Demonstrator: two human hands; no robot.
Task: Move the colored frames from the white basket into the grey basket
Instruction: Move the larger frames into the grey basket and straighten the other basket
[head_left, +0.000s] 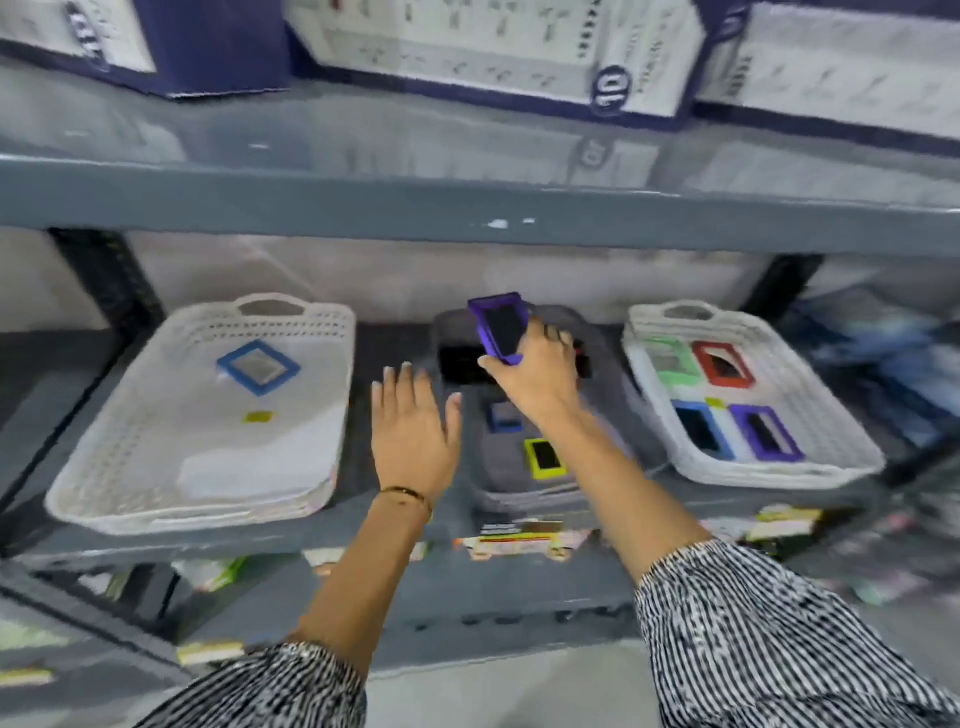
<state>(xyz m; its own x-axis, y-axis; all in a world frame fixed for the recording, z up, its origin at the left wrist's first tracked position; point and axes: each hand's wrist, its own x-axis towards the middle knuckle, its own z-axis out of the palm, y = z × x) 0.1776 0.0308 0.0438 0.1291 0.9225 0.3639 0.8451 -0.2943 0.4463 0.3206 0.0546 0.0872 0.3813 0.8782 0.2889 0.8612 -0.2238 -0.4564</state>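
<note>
Fingers of right hand (535, 374) clamped on purple frame (500, 327), tilted above grey basket (498, 470) holding blue frame (503, 417) and yellow-green frame (544, 458). Left hand (413, 428) splayed, empty. White basket (826, 415) at shelf (395, 535) right end: green, red, blue, purple frames.

A grey metal shelving unit (467, 208) is seen across the frame; blue-and-white cartons (498, 47) are stacked along the top.

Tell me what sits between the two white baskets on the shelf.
In the head view, the grey basket, with the right hand holding a purple frame over it.
</note>
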